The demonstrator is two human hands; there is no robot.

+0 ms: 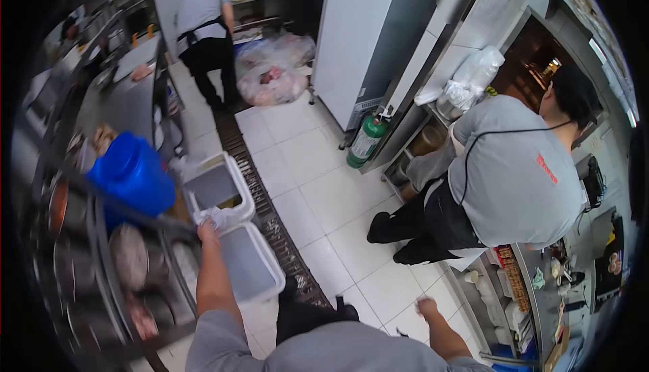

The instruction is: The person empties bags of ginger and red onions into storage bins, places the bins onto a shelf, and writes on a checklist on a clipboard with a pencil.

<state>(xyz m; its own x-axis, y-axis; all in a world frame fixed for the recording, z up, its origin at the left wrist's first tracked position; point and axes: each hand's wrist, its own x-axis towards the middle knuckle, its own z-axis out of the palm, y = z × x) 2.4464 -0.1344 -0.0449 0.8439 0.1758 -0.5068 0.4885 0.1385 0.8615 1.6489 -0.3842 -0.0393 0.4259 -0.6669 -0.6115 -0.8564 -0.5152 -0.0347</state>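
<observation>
Kitchen aisle, white tile floor. The wearer's left arm reaches down and forward; left hand closed on a crumpled, thin white piece of material, cloth or plastic, cannot tell which. It lies at the near end of a white-rimmed rectangular plastic bin, by the gap before a second, similar bin set nearer the body. Both bins open-topped; the farther one shows something yellowish at its near end, too small to identify.

Right hand held out low on the other side, well apart from the bins. Fingers blurred: cannot tell whether open or curled. No object made out in it.

Left of the bins, a big blue plastic drum; right of them, a dark slotted floor grate. A co-worker in a grey shirt bends at shelving to the right, back turned.

Step in hand, my judgement: handling the white material at the bin's edge, one-handed. Next move calls for a firm pinch and clearance from both rims; the free hand could steady a bin.
</observation>
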